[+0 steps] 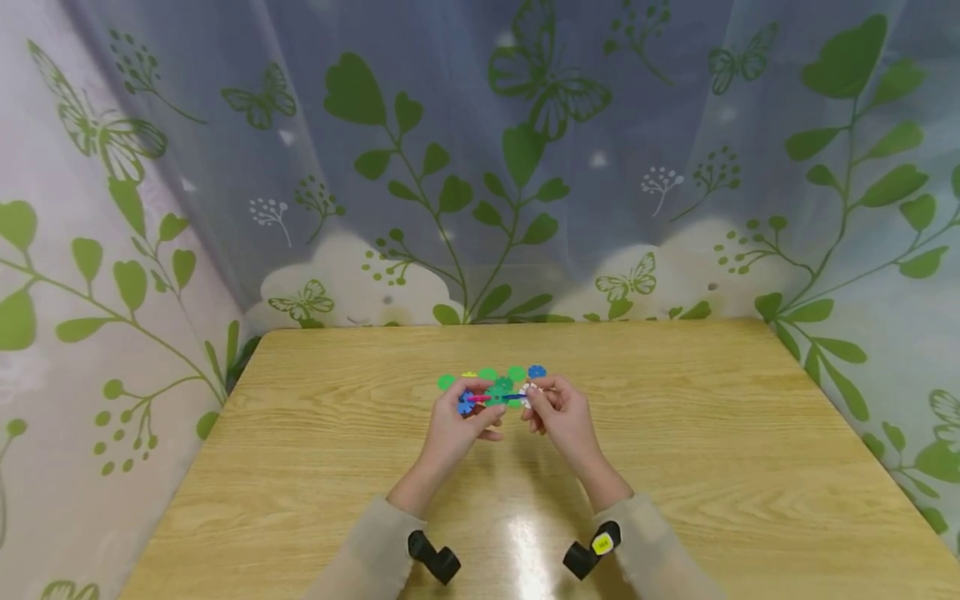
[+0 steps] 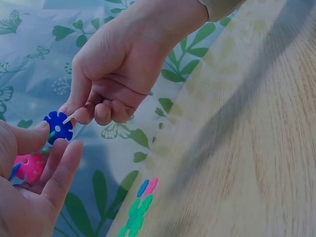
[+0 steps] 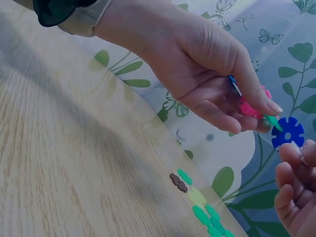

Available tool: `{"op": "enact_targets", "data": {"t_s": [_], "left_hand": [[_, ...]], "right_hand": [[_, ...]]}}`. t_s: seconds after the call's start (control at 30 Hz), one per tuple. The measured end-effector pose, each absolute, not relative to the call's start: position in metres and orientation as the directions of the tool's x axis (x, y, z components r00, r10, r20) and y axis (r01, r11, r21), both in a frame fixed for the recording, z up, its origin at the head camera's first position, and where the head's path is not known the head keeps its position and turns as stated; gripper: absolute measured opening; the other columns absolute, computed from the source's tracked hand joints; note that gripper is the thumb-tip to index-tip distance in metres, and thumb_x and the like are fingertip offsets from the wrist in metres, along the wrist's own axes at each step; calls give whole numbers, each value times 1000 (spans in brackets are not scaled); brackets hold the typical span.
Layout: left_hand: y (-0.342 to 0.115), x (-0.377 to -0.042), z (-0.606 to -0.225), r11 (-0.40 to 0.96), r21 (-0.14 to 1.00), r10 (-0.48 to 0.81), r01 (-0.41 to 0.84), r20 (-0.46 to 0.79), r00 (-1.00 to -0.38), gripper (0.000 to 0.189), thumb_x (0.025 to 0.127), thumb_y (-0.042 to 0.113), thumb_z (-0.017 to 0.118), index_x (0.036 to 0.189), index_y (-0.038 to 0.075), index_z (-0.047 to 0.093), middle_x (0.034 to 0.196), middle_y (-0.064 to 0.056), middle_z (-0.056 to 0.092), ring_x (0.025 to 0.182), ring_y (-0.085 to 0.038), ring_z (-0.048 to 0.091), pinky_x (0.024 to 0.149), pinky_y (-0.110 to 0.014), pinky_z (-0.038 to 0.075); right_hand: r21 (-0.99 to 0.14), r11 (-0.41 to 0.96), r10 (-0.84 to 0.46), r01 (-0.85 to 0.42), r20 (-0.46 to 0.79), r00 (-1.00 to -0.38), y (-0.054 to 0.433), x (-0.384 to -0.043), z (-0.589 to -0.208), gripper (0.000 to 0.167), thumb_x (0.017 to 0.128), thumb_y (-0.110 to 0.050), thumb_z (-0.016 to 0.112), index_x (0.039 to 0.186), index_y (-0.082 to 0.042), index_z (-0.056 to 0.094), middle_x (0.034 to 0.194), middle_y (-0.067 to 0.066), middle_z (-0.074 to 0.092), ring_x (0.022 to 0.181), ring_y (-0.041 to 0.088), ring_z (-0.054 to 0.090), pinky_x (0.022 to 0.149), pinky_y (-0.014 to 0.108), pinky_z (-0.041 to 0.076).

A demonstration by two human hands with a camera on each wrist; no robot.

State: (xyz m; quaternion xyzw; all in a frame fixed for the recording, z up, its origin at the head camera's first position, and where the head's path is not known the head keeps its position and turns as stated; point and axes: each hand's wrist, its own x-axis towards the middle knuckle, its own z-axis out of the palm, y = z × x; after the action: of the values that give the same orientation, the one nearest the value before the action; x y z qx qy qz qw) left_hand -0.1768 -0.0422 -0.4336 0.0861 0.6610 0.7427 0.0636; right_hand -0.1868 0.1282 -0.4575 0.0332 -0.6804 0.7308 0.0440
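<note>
My left hand (image 1: 459,423) grips a short chain of slotted plastic flower discs between thumb and fingers. A blue disc and a pink disc (image 2: 29,167) lie within its fingers, with a thin green disc (image 3: 271,121) at the thumb tip. That green disc joins a dark blue disc (image 2: 58,127), which faces the left wrist camera between the two hands. My right hand (image 1: 564,415) pinches a white disc (image 1: 526,397) by thumb and forefinger, its edge at the blue disc's rim. Its other fingers are curled beneath.
Behind the hands, loose discs lie flat on the wooden table (image 1: 675,433): several green ones (image 1: 446,382), a yellow one (image 1: 468,375), a blue one (image 1: 537,372), a brown one (image 3: 178,182) and a pink one (image 2: 152,185). A leaf-patterned curtain (image 1: 420,275) hangs along the table's far edge.
</note>
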Motion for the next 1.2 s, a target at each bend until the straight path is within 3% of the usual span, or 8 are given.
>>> {"op": "enact_targets", "data": {"t_s": [0.2,0.43,0.63,0.83,1.0,1.2], "left_hand": [[-44,-177,-434,-125,992,239,36,65,-969,44,84,-3,65,126,2,50,113,-30,50,79,-26,64,68,-50,57],[-46,-178,-437,-186,982,287,30,83,-954,54,85,-6,63,133,4,40,111,-33,50,82,-37,64,67,-56,55],[-45,-183,-447,-218,976,333,1,76,-940,41,91,1,58,129,-3,44,102,-18,53,77,-28,65,65,-51,57],[-46,-184,-450,-172,984,370,-42,25,-929,35,93,14,58,122,-5,51,99,-18,58,76,-27,66,68,-52,57],[-44,-182,-451,-135,987,403,-89,-28,-915,40,93,27,59,118,-4,53,95,-12,58,78,-34,67,71,-56,54],[-43,-182,-453,-23,998,411,-65,-50,-910,44,94,35,56,115,-3,56,97,-10,61,77,-31,63,69,-57,55]], "right_hand": [[-994,-50,9,-97,96,-995,134,-189,-458,21,94,-11,57,106,6,57,64,9,59,49,12,52,44,18,42],[-996,-55,4,-75,75,-997,141,-190,-458,25,94,-15,58,109,6,58,64,7,60,50,14,51,44,18,41],[-997,-44,16,-64,63,-998,146,-192,-459,28,93,-16,58,110,5,58,64,5,61,51,14,52,45,17,42],[-995,-64,-17,-73,74,-997,149,-193,-463,26,92,-15,60,109,6,58,64,3,61,52,12,53,45,17,42],[-992,-77,-65,-102,107,-992,150,-192,-465,24,91,-12,61,106,7,59,66,4,61,53,11,53,45,16,42],[-993,-26,-118,-111,114,-986,148,-191,-465,25,91,-14,61,108,5,63,68,7,60,55,11,53,45,17,42]]}}
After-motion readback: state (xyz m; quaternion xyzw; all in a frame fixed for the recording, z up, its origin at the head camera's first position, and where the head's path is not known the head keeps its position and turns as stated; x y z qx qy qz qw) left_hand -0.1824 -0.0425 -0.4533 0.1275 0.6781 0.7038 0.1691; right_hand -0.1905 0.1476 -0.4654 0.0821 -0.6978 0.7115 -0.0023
